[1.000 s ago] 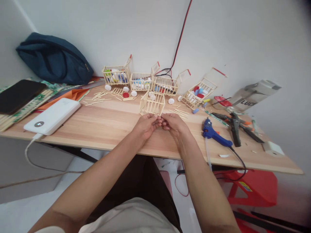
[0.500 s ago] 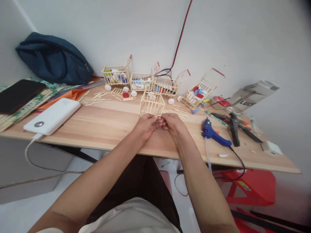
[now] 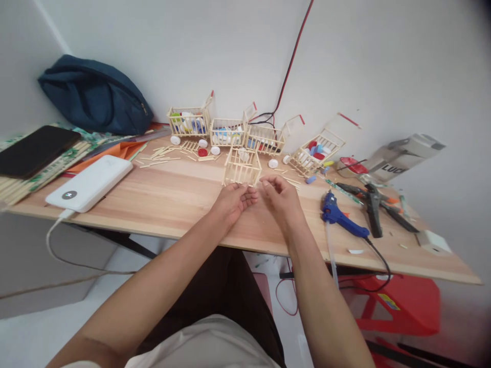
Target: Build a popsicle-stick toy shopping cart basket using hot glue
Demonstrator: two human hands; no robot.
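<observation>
Over the bench, the left hand sits at the near side of the stick basket, thumb seemingly against its lower rail; whether the fingers grip, I can't tell from here. The basket stands about midway between back and front edges. Just beside its right near corner hovers the right hand, fingertips close together, anything pinched too small to see. I'd steady the frame lightly, as thin sticks could shift. Earlier, both hands met at that corner; now the right has drawn aside.
</observation>
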